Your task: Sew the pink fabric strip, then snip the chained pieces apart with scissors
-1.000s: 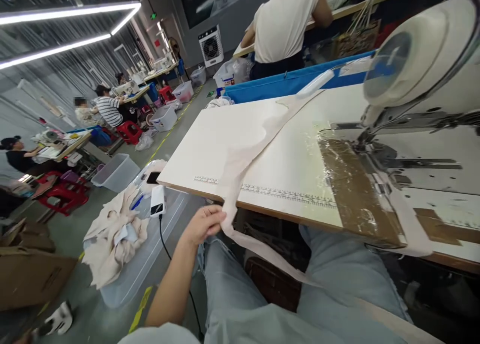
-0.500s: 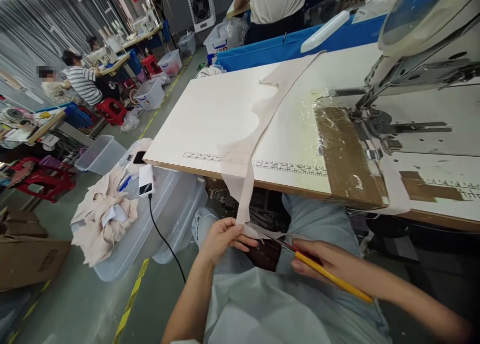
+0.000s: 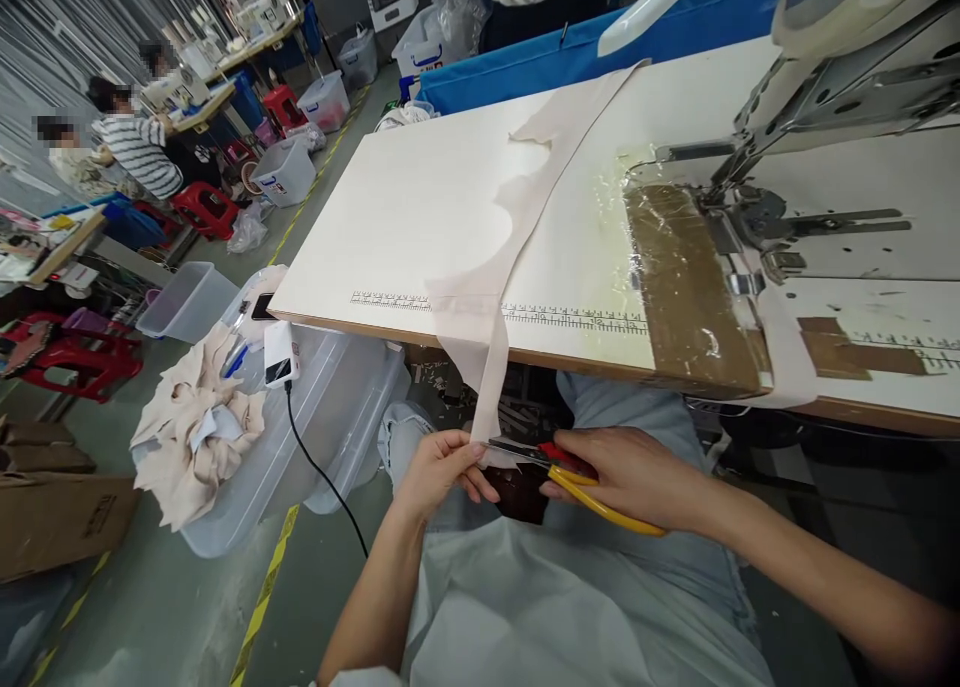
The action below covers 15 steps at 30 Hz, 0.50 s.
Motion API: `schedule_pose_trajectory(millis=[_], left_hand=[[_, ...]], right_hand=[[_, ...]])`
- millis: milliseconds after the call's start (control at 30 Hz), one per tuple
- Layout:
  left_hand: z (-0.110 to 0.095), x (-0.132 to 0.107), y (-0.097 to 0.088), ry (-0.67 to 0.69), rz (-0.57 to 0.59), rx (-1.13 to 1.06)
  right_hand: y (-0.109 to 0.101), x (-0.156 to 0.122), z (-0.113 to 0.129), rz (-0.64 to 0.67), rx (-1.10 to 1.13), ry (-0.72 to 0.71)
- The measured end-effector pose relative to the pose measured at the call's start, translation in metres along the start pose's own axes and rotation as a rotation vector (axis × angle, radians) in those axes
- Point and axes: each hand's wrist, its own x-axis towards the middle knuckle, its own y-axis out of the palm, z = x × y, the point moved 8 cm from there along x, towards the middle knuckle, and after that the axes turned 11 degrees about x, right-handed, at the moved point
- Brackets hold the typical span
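My left hand [image 3: 446,472] pinches the lower end of a pale pink fabric strip [image 3: 491,382] between thumb and fingers. The strip runs up over the front edge of the white table [image 3: 397,207] and lies across its top, with a scalloped left side. My right hand [image 3: 619,472] grips scissors [image 3: 581,487] with yellow and red handles. Their blades point left and lie across the strip's lower end, beside my left fingertips. A sewing machine [image 3: 780,207] stands on the table at the right, with another pale strip [image 3: 784,347] hanging from it.
Left of the table, clear plastic bins [image 3: 315,417] carry a heap of pale fabric pieces [image 3: 195,427] and a white power bank [image 3: 281,355] with a black cable. A cardboard box [image 3: 64,522] is at far left. Co-workers sit at sewing machines behind.
My right hand has moved left with the scissors, bringing the blades onto the strip's end near my left fingers. My left hand still pinches the strip. The view has shifted slightly.
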Motion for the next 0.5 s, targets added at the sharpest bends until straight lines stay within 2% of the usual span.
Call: schedule_pose_trajectory(millis=[500], left_hand=[[0.002, 0.0029, 0.0033, 0.006, 0.03, 0.003]], right_hand=[[0.0013, 0.0021, -0.0012, -0.074, -0.116, -0.023]])
